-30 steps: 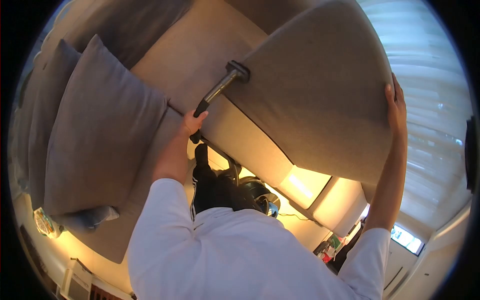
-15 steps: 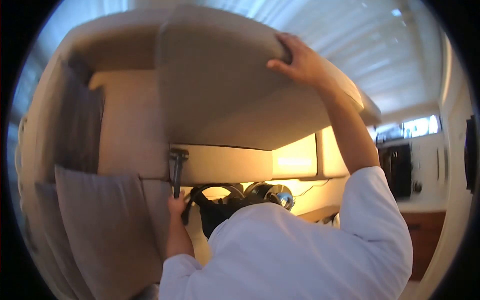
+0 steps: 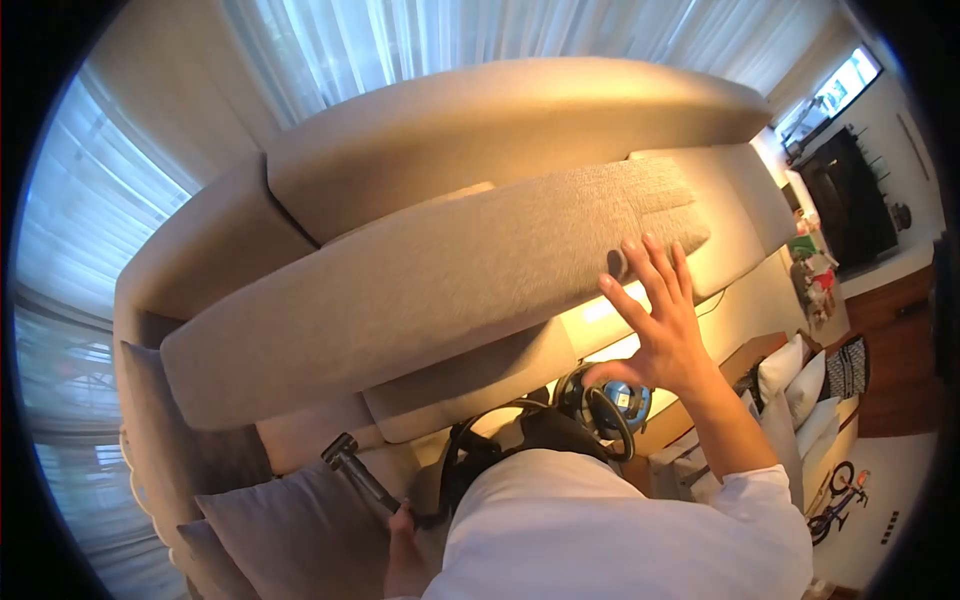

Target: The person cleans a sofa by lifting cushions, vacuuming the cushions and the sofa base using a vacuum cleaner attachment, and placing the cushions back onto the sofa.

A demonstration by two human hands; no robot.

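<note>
A long beige sofa cushion (image 3: pixel 430 285) lies at a slant across the sofa (image 3: pixel 520 115), in front of its backrest. Over the cushion's right end is my right hand (image 3: pixel 660 325), its fingers spread and holding nothing; whether the fingertips touch the fabric I cannot tell. Low on the left, my left hand (image 3: pixel 402 525) is closed around the dark tube of a vacuum nozzle (image 3: pixel 358 475), whose head points up and away from me beside a grey pillow (image 3: pixel 290 535). A black hose (image 3: pixel 445 475) curves in front of my body.
Close to my right side stands a blue and black vacuum cleaner (image 3: pixel 622 400). A second couch with white pillows (image 3: pixel 785 370) is at the right, and a small bicycle (image 3: pixel 838 500) is farther off. Sheer curtains (image 3: pixel 480 40) hang behind the sofa.
The raised cushion has come down and now lies slanted on the sofa. My right hand has let go of its edge and spread open. The nozzle has swung left toward the pillow.
</note>
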